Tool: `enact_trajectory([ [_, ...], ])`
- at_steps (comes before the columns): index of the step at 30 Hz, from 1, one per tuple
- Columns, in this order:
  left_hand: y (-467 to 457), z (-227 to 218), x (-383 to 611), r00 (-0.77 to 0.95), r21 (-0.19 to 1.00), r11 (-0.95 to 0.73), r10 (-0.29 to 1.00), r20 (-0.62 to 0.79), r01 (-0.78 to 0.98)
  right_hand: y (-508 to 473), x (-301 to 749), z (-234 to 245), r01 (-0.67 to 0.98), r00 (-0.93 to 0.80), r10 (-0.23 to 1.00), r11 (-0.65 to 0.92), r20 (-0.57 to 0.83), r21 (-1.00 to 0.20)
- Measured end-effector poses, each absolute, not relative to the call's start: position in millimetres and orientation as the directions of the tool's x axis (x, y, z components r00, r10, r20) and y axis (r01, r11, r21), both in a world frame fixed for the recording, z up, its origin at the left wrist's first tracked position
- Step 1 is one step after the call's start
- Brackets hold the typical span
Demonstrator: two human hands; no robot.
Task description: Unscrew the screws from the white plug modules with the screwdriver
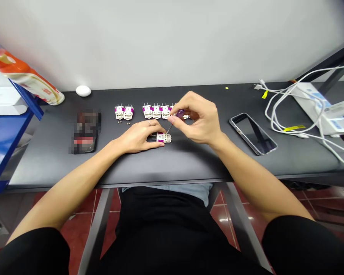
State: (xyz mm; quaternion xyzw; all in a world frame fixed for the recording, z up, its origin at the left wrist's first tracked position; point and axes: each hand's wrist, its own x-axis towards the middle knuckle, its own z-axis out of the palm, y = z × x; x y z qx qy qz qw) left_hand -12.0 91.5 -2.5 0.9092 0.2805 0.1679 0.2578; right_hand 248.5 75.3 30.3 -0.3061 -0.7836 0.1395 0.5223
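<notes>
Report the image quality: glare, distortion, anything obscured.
Head view: wide-angle distortion bends the edges of the table; glare streaks the phone screen and the floor tiles; the pixelated object at left is unreadable; the right hand looks sharp.

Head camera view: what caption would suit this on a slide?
Left hand steadies a white and magenta plug as the right hand holds a purple-handled screwdriver to it on a dark desk.

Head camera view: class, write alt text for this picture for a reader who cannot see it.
A person's left hand steadies a white-and-magenta plastic plug on a dark grey table, while the right hand points a slim purple-handled screwdriver down at it. Matching plugs lie in a row beyond.
</notes>
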Motion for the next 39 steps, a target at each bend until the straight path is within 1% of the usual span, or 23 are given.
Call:
enact_trajectory([
  [3,92,-4,-12,0.782,0.564,-0.710,0.600,0.171,0.421,76,249,31,0.339,-0.283,0.556,0.820,0.782,-0.461],
  [5,92,-4,-12,0.781,0.563,-0.709,0.602,0.168,0.425,77,251,31,0.360,-0.317,0.528,0.835,0.787,-0.415],
  [10,91,-1,-12,0.783,0.549,-0.709,0.604,0.149,0.442,80,260,30,0.416,-0.440,0.492,0.853,0.751,-0.315],
  [13,91,-1,-11,0.784,0.551,-0.710,0.602,0.152,0.438,80,262,28,0.455,-0.474,0.503,0.843,0.723,-0.288],
  [17,91,-2,-11,0.785,0.565,-0.705,0.600,0.154,0.429,79,260,26,0.499,-0.492,0.540,0.818,0.683,-0.287],
  [23,90,-1,-10,0.785,0.568,-0.702,0.601,0.148,0.430,78,262,30,0.449,-0.547,0.519,0.844,0.657,-0.293],
  [29,91,-3,-11,0.786,0.561,-0.708,0.598,0.155,0.428,77,260,28,0.485,-0.539,0.580,0.807,0.611,-0.338],
  [34,91,-2,-12,0.784,0.559,-0.704,0.603,0.146,0.438,79,259,25,0.456,-0.563,0.565,0.821,0.603,-0.344],
  [39,92,-3,-11,0.790,0.542,-0.718,0.594,0.151,0.437,80,259,25,0.483,-0.564,0.590,0.803,0.578,-0.348],
])
